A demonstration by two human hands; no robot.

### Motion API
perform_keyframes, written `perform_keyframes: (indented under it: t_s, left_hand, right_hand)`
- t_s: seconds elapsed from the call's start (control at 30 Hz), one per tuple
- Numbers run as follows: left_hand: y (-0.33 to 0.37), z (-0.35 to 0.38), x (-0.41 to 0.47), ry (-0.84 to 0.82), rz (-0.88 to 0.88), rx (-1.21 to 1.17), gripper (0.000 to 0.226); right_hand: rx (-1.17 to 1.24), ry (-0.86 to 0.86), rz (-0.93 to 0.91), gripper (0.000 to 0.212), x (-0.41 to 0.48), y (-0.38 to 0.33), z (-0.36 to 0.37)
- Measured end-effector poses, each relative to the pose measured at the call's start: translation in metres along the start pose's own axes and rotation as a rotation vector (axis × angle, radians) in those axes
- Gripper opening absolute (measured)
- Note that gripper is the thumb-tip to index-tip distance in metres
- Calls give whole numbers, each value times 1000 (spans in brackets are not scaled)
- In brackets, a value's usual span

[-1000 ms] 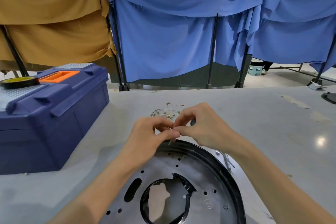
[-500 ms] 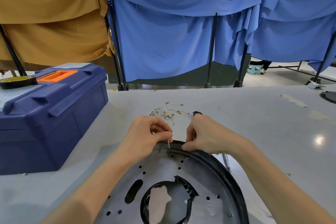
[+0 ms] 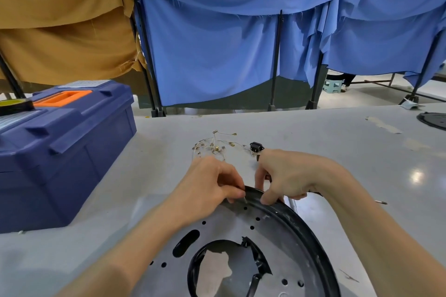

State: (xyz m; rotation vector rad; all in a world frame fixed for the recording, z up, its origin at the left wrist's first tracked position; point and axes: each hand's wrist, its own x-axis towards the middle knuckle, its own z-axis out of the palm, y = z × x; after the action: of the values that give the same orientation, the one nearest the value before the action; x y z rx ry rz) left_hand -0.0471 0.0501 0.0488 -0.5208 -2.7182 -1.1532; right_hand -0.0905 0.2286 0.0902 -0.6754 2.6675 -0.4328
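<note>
Two hands work at far edge of round plate (image 3: 226, 231), flat on table (image 3: 337, 152). Left hand (image 3: 210, 185) pinches thin pin (image 3: 244, 199) over small hole; right hand (image 3: 287, 176) curls over black rim. Advice: hold pin upright, brace plate. Beyond: wires (image 3: 214, 148), toolbox (image 3: 67, 142).

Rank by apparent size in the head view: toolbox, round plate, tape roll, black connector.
1. blue toolbox and round plate: about alike, both cropped by the frame, so unranked.
2. tape roll, partly cropped.
3. black connector, smallest.
</note>
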Motion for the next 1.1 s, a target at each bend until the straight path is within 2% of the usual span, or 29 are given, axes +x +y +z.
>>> perform_keyframes:
  t_s: [0.13, 0.3, 0.57, 0.83, 0.93, 1.1]
  left_hand:
    - [-1, 4, -3, 14, 10, 66, 12]
    - [-1, 6, -6, 16, 15, 62, 13]
    - [-2, 12, -9, 60, 104, 185, 9]
    - [4, 16, -11, 17, 234, 362, 12]
    - [7, 17, -12, -7, 245, 455, 17]
    - [8, 15, -12, -16, 241, 480, 19]
  right_hand:
    - [2, -16, -1, 29, -1, 1, 0]
    - [13, -25, 1, 27, -1, 2, 0]
    - [12, -31, 0, 30, -2, 2, 0]
    - [10, -28, 4, 28, -1, 2, 1]
    - [6, -25, 2, 26, -1, 1, 1]
    - [0, -24, 1, 27, -1, 0, 1]
